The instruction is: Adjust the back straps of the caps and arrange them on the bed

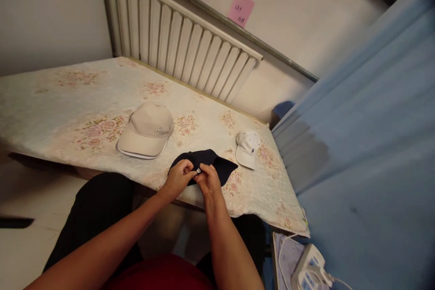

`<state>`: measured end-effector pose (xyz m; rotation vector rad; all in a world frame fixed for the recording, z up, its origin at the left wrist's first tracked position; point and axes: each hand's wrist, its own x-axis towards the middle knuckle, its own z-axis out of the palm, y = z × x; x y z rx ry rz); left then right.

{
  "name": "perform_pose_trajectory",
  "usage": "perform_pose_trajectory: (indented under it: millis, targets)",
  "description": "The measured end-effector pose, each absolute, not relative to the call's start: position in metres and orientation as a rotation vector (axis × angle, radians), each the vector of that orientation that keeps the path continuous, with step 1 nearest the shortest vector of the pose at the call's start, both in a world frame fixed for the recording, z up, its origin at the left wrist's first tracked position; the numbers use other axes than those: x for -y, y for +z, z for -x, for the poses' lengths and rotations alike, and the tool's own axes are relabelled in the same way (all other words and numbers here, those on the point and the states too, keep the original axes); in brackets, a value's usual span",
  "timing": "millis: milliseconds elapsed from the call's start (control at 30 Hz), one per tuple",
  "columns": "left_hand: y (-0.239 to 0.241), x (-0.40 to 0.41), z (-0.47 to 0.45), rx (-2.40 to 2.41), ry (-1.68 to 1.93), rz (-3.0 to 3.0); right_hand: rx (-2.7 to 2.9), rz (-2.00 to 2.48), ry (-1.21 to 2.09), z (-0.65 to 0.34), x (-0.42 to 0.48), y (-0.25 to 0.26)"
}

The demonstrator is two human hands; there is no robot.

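The single view is taken from my head, above my lap. It faces forward and steeply down across the floral-covered surface [207,115]. My forearms [118,238] enter at the near edge; my left hand [176,182] and right hand [210,182] sit close, slightly below centre. Coverage is wide: the radiator [180,34] at the far side, the blue curtain [370,127] at right, the power strip [307,268] at near right. The radiator's top slopes down rightward across the view.

left fingers [186,166], right fingers [208,173]: gripping dark cap [224,170] beside buckle [198,171] | beige cap [148,126]: leftward | white cap [247,147]: rightward
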<state>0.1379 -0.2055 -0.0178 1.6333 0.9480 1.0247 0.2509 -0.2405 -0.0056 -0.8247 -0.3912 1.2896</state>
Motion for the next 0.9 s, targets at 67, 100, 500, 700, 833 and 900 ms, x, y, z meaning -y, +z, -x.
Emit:
perform_pose_trajectory:
  millis: [67, 100, 500, 700, 833, 900]
  targets:
    - [-0.017, 0.206, -0.136, -0.958, 0.993, -1.575, 0.389, 0.811, 1.315, -0.252, 0.241, -0.007]
    - [-0.016, 0.206, -0.135, -0.96, 0.977, -1.545, 0.393, 0.804, 1.33, -0.253, 0.241, -0.008]
    - [-0.009, 0.208, -0.128, -0.93, 0.957, -1.405, 0.563, 0.798, 1.454, -0.263, 0.249, -0.018]
    - [-0.01, 0.209, -0.126, -0.838, 0.94, -1.288, 0.649, 0.839, 1.488, -0.266, 0.251, -0.02]
    - [-0.01, 0.21, -0.126, -0.775, 0.919, -1.21, 0.648, 0.832, 1.454, -0.263, 0.248, -0.024]
    - [-0.009, 0.21, -0.126, -0.771, 0.927, -1.195, 0.647, 0.818, 1.433, -0.262, 0.247, -0.026]
